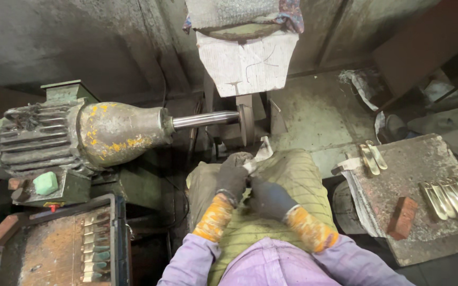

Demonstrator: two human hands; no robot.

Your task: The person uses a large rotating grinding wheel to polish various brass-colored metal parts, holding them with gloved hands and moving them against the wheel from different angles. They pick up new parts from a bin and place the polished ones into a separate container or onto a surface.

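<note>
Both my hands wear dark gloves with orange-yellow cuffs and rest on a greenish cloth pad over my lap. My left hand and my right hand together grip a small shiny metal piece, whose upper end points toward the grinding wheel. The wheel sits on a steel shaft driven by a large grimy motor at the left. The piece's tip lies just below and right of the wheel; I cannot tell if they touch.
A stone slab at the right carries two metal pieces, a row of several more and a brick. A tray at lower left holds several pieces. A white guard block hangs above the wheel.
</note>
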